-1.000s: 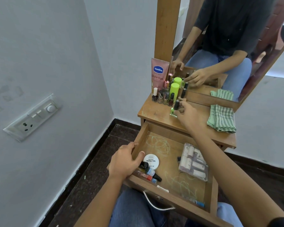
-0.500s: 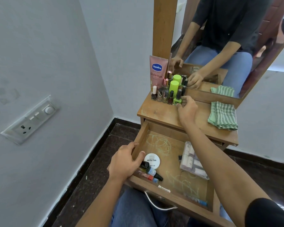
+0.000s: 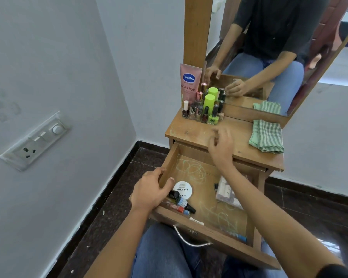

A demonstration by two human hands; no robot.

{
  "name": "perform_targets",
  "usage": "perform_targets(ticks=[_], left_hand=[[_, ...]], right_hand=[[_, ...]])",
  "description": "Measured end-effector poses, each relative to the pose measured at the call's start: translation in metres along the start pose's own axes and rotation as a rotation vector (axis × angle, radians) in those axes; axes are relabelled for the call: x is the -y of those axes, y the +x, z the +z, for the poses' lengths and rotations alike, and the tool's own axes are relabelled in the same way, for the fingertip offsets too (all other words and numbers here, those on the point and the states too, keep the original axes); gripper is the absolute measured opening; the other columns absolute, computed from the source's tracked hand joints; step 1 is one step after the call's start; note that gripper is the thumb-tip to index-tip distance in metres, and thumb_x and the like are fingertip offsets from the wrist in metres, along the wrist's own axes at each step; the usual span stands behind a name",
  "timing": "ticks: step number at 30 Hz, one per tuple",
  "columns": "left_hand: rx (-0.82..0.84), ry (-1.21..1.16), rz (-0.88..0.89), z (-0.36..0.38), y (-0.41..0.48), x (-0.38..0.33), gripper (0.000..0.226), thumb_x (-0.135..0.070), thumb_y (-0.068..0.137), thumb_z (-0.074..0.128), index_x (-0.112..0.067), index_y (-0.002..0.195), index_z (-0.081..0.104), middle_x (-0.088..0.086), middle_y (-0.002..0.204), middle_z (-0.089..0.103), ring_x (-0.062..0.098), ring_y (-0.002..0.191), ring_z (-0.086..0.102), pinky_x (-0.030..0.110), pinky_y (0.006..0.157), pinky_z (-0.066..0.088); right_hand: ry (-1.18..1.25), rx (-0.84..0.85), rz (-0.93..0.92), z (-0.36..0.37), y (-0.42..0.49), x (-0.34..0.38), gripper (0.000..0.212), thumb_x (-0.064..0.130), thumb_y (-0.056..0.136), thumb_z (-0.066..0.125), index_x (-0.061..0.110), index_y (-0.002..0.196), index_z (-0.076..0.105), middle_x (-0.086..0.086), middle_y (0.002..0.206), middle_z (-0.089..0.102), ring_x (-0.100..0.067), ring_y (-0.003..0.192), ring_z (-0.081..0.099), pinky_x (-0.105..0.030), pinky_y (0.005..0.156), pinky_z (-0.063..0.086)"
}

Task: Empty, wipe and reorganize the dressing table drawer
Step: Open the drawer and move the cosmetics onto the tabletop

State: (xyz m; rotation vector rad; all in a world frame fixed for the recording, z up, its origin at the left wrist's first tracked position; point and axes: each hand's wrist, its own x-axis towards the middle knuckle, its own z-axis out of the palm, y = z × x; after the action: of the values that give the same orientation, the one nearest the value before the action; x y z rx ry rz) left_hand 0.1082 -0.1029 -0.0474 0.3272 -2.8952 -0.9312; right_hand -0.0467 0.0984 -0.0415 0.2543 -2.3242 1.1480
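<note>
Wooden and pulled well out, the drawer [image 3: 207, 235] sat open below the bench [image 3: 191, 132], its floor marked with pale green scribbles. The left hand [image 3: 152, 192] gripped the drawer's left wall, thumb inside and fingers [image 3: 149, 174] curled over the outer face, clamped on the wood. The right hand [image 3: 221, 148] hung in the air above the bench's front edge and the back of the drawer, empty, its fingers loosely spread and slightly blurred. Inside the drawer, near the left hand, lay a round white tin [image 3: 182, 190] labelled nail polish, and just beside it a few small bottles [image 3: 181, 204] lay on their sides against the front left corner. A clear pouch [image 3: 227, 192] of pale tubes lay toward the right side, partly hidden under the right forearm, and a small blue item [image 3: 239, 237] rested in the front right corner; what it was could not be told. On the bench, a cluster of upright nail polish bottles [image 3: 199, 113] stood at the back left, with a bright green bottle [image 3: 213, 118] at the right end of the front row and a tall lime-capped container [image 3: 209, 103] behind. A pink Vaseline tube [image 3: 189, 83] stood upright against the mirror post. A folded green striped cloth [image 3: 266, 138] lay at the bench's right side, well apart from the bottles.
</note>
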Motion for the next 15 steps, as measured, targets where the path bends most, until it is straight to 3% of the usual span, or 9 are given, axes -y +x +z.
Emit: perform_targets(ticks=[3, 5, 8, 10, 15], left_hand=[[-0.008, -0.007, 0.007, 0.000, 0.000, 0.000, 0.045, -0.052, 0.091, 0.053, -0.030, 0.130, 0.057, -0.002, 0.117, 0.065, 0.016, 0.099, 0.064, 0.033, 0.081, 0.050], [-0.010, -0.006, 0.011, 0.000, 0.001, 0.000, 0.040, -0.047, 0.094, 0.051, -0.029, 0.129, 0.057, -0.001, 0.116, 0.065, 0.017, 0.097, 0.064, 0.032, 0.080, 0.049], [-0.012, -0.014, 0.013, 0.000, 0.000, 0.000, 0.036, -0.041, 0.095, 0.050, -0.029, 0.128, 0.058, 0.000, 0.114, 0.065, 0.017, 0.095, 0.064, 0.034, 0.082, 0.051], [-0.008, -0.017, 0.014, 0.000, 0.000, 0.000, 0.036, -0.040, 0.096, 0.049, -0.028, 0.129, 0.058, 0.000, 0.115, 0.065, 0.017, 0.096, 0.064, 0.035, 0.083, 0.051], [-0.002, -0.011, 0.016, 0.001, 0.000, 0.001, 0.038, -0.042, 0.095, 0.051, -0.028, 0.130, 0.057, 0.000, 0.114, 0.065, 0.016, 0.096, 0.064, 0.033, 0.081, 0.052]], right_hand=[[0.102, 0.350, -0.183, -0.008, -0.051, -0.002, 0.021, -0.005, 0.085, 0.057, 0.009, 0.097, 0.064, 0.006, 0.092, 0.057, 0.001, 0.080, 0.051, -0.014, 0.074, 0.042], [0.060, 0.693, -0.200, -0.012, -0.079, -0.003, 0.029, -0.003, 0.086, 0.055, 0.014, 0.107, 0.063, 0.006, 0.106, 0.057, -0.002, 0.096, 0.055, -0.019, 0.087, 0.045], [-0.082, 1.016, -0.301, -0.010, -0.101, -0.008, 0.050, 0.000, 0.084, 0.051, 0.017, 0.131, 0.052, -0.001, 0.134, 0.049, -0.013, 0.126, 0.040, -0.026, 0.110, 0.028], [-0.132, 1.089, -0.351, -0.006, -0.105, -0.007, 0.060, 0.000, 0.081, 0.049, 0.020, 0.138, 0.047, -0.001, 0.144, 0.042, -0.016, 0.133, 0.031, -0.026, 0.112, 0.023], [-0.282, 1.092, -0.446, -0.001, -0.103, -0.005, 0.063, 0.000, 0.079, 0.047, 0.028, 0.136, 0.048, 0.000, 0.149, 0.037, -0.021, 0.132, 0.030, -0.039, 0.106, 0.035]])
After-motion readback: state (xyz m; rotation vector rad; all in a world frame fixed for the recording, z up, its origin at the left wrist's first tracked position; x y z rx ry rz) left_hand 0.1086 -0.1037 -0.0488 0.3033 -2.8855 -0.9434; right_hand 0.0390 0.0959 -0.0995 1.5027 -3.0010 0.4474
